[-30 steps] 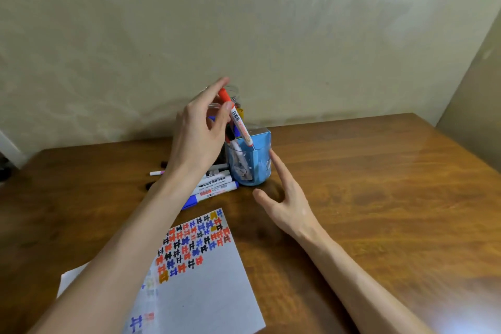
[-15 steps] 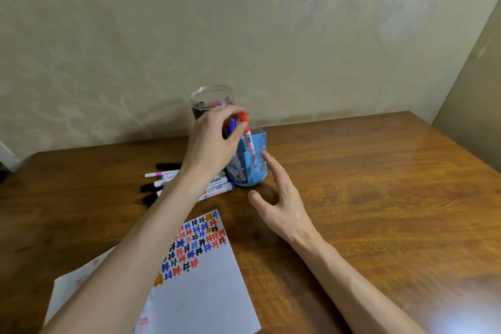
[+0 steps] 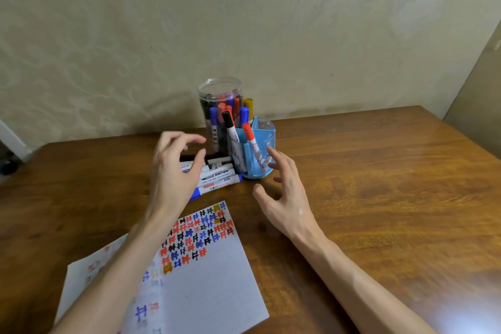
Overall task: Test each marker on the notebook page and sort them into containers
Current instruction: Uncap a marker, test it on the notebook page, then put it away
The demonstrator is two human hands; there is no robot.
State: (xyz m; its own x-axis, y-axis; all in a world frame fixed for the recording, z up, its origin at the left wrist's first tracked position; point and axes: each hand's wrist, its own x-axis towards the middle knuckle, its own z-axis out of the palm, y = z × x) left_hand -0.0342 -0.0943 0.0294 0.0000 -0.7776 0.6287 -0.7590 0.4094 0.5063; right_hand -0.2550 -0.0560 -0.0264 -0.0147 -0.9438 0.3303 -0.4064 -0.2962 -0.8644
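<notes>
Patterned cream wallpaper fills the upper half of the frame, and below it a brown wooden table spreads across the lower half. Just above the middle of the frame, against the wall, a clear jar stands upright, packed with markers capped in blue, red and black. Just beside it, to the lower right, stands a blue holder split into compartments. A red-capped marker leans in its front right compartment, cap up, and a black-capped marker leans in the left one. Blue and gold caps rise behind these (whether they belong to the holder or the jar I cannot tell).

Left of the holder, a row of loose markers lies flat on the table, white barrels side by side, the nearest with blue ends.

Over that row is the left hand, left of the frame's centre, fingers loosely curled and holding nothing. Whether it touches the markers beneath it cannot be told. The right hand sits lower right of the holder, fingers spread and relaxed, gripping nothing. Its forefinger points up at the holder's wall, very near it, though contact is unclear.

A notebook page lies in the lower left of the frame, partly under the left forearm. Its upper right corner is crowded with rows of small test marks in red, blue, black and orange.
</notes>
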